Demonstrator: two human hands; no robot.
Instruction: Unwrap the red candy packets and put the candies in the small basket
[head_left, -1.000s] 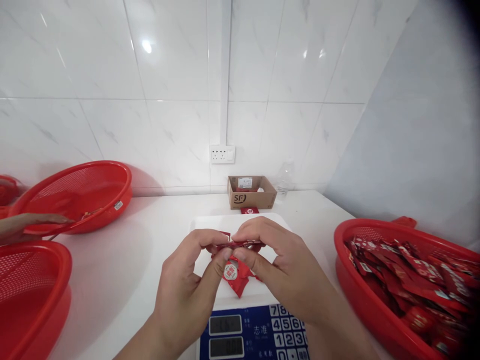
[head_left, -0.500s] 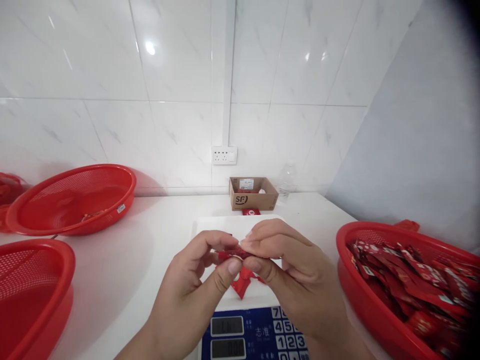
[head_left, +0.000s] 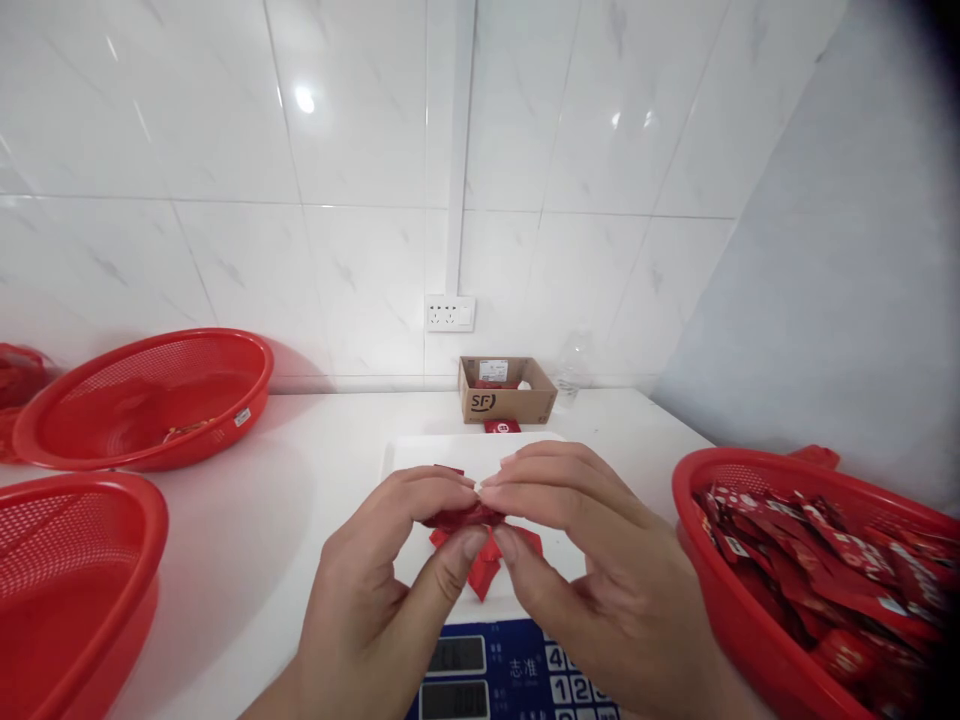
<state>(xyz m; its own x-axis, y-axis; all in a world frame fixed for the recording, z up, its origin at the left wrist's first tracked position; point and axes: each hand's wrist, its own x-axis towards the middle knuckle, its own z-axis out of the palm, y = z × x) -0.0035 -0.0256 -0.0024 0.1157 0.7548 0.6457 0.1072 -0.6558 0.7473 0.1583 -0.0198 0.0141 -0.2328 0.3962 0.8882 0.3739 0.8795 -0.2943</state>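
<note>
Between the fingertips of both hands is a small red packet (head_left: 463, 516), pinched from above and below and partly covered by the fingers. My left hand (head_left: 390, 570) closes on its left side, thumb below. On its right side, my right hand (head_left: 592, 550) grips with bent fingers and thumb. Below them, several red wrappers (head_left: 484, 575) lie on the white pan of a digital scale (head_left: 405, 455). The scale's blue keypad panel (head_left: 517, 665) shows between my wrists, its display too blurred to read.
A red basket (head_left: 720, 560) full of red packets stands at the right. Two more red baskets, one at the back left (head_left: 247, 385) and one nearer (head_left: 146, 520), sit on the white table. At the wall are a cardboard box (head_left: 510, 403), a small red packet (head_left: 502, 426) and a clear bottle (head_left: 572, 370).
Both thumbs have shifted downward and my fingers have spread over the packet, which has turned slightly. More of the red wrappers on the pan shows. The view has moved slightly.
</note>
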